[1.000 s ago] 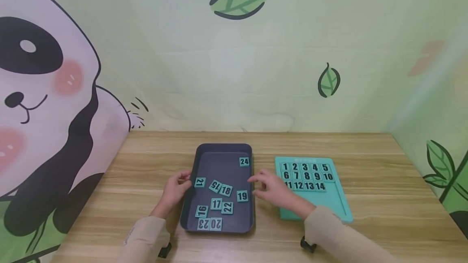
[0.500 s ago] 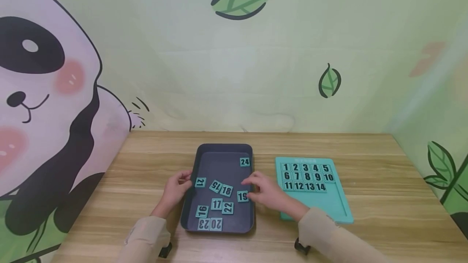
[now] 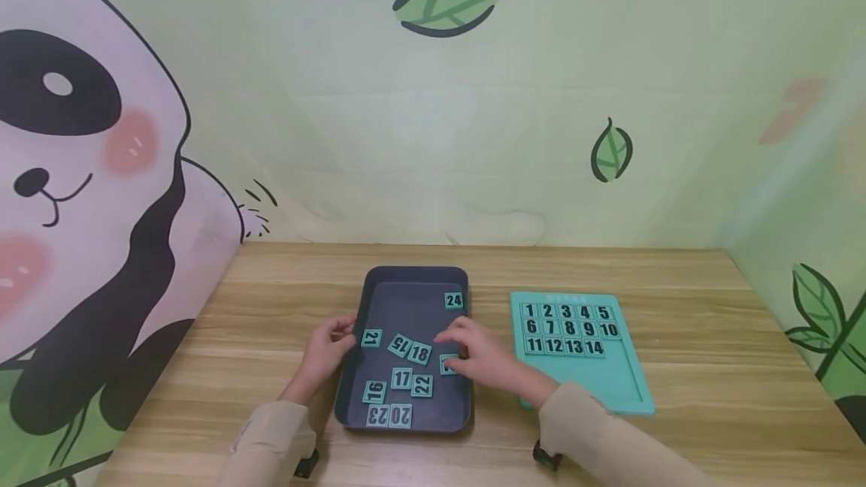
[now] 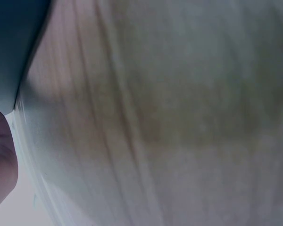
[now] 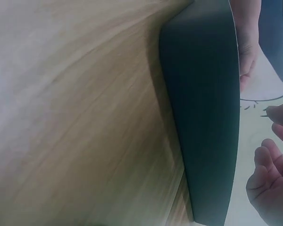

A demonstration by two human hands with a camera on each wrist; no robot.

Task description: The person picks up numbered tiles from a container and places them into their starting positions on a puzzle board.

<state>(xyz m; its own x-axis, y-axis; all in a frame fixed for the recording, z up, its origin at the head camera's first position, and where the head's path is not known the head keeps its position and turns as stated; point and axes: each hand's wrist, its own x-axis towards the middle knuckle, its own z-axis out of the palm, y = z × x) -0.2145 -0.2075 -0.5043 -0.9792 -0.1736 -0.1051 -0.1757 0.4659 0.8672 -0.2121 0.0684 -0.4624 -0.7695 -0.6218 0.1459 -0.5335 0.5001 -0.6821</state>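
A dark rectangular tray [image 3: 406, 295] holds loose number tiles, among them 15 [image 3: 400, 345], 18 [image 3: 419, 352], 17 [image 3: 402, 378] and 22 [image 3: 422, 385]. At its left rim my left hand [image 3: 325, 355] holds the edge with thumb and curled fingers. My right hand [image 3: 483, 355] reaches over the right rim, thumb and fingers apart, holding nothing. The thumb overlaps tile 19 [image 3: 445, 364], hiding most of its digits. In the right wrist view the fingers [image 5: 266, 174] show above the tray wall [image 5: 205, 108].
Right of the tray lies a turquoise board [image 3: 619, 374] with tiles 1 to 14 in rows; its lower part is bare. Tile 24 [image 3: 453, 300] sits at the tray's upper right, 21 [image 3: 370, 338] by the left wall. A printed cloth [image 3: 325, 134] stands behind the wooden table [image 3: 284, 276].
My right hand has moved left from beside the tray to over its right side, now covering part of tile 19. The left hand has stayed at the left rim.
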